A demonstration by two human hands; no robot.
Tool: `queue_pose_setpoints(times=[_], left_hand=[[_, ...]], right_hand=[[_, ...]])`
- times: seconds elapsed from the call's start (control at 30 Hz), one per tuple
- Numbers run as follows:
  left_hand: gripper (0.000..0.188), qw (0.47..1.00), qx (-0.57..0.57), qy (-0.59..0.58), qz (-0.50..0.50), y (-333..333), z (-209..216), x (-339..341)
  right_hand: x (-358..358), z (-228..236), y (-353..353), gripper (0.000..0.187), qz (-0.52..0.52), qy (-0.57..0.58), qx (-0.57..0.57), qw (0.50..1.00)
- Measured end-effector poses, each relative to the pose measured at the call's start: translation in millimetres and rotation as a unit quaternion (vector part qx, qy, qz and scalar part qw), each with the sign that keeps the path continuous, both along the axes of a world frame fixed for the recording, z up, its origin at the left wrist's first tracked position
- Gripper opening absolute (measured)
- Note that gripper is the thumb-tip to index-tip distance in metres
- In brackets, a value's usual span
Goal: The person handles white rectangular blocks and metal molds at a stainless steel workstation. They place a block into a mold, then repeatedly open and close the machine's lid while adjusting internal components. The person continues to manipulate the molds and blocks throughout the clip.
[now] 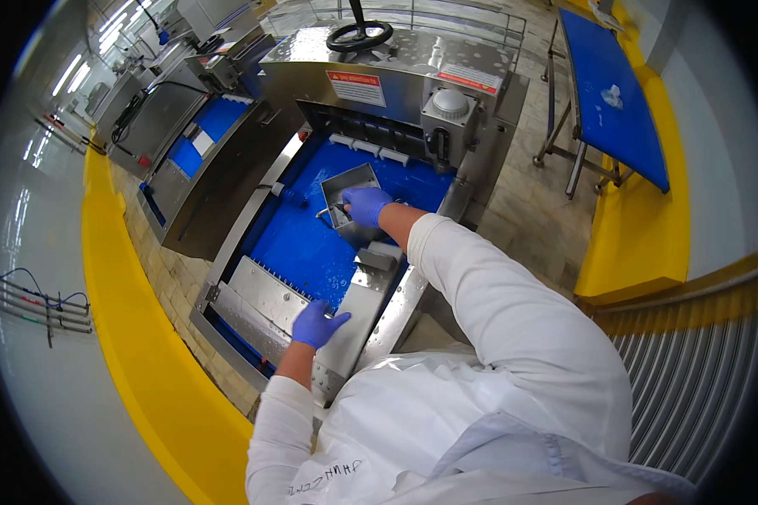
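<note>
My right hand (365, 206), in a purple glove, reaches over a rectangular metal box (356, 178) that sits on the wet blue conveyor belt (299, 240). Its fingers are curled down inside the box, and what they grip is too small to make out. Closer to me, my left hand (316, 325), also gloved in purple, lies over the metal guard plate (265, 295) at the belt's near end. The left thumb points out to the right, apart from the other fingers. Beside that hand stands a raised grey metal side piece (354, 324).
Beyond the belt rises a steel machine housing (295, 52) with a black handwheel (359, 35) on top and a switch box (449, 118). A second machine (202, 189) stands to the left. A blue-topped conveyor (615, 109) is at the far right. Yellow kerbs (118, 311) run along the walls.
</note>
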State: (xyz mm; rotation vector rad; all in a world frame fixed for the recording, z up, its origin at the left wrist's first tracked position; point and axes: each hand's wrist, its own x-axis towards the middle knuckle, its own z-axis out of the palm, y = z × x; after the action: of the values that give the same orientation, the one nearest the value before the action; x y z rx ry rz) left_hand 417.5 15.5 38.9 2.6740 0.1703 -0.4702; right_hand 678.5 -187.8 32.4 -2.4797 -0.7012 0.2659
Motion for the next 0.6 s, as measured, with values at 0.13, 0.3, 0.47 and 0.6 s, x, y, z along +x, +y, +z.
queue_pose_setpoints(times=[0.13,0.3,0.47,0.6], left_hand=[[0.107,0.992,0.085,0.070,-0.059,-30.9,-35.4,-22.5],[0.118,0.985,0.146,0.075,-0.047,-39.8,-43.3,-23.3],[0.123,0.984,0.139,0.101,-0.037,-51.5,-34.9,-5.2],[0.118,0.990,0.067,0.125,-0.003,-49.0,-42.2,18.0]], right_hand=[[-0.1,-2.5,0.8,0.024,0.008,0.008,0.026,1.000],[3.5,-0.6,0.5,0.021,-0.032,-0.002,0.041,0.999],[-11.5,12.6,-5.6,0.024,-0.113,0.001,0.193,0.975],[-49.1,20.6,-23.7,0.025,-0.130,-0.005,0.315,0.940]])
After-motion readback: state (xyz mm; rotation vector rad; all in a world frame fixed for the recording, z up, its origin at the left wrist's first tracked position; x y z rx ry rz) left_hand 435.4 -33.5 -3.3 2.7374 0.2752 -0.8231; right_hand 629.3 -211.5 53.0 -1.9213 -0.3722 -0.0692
